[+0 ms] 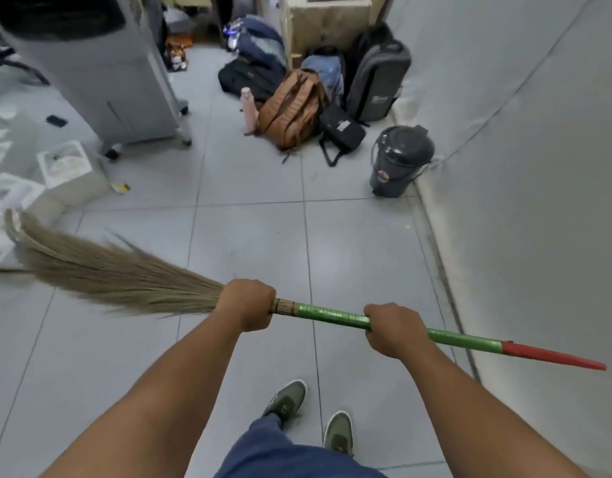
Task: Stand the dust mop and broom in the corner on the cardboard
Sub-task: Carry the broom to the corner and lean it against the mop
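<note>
Both fists grip my broom [332,317] level above the floor [249,232]: left hand [247,303] by the bristles, right hand [396,331] mid-handle. Next, I carry it cornerward and upend it.

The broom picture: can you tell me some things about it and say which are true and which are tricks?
1. Both hands hold the broom. True: the left hand grips where the bristles meet the handle, and the right hand grips the green part.
2. The broom stands upright in a corner. False: it is held nearly level above the tiled floor.
3. The handle's far end is red. True.
4. The bristles point toward the wall on the right. False: they fan out to the left.
5. The dark bin has its lid open. False: the lid is shut, and the bin stands by the right wall.
</note>
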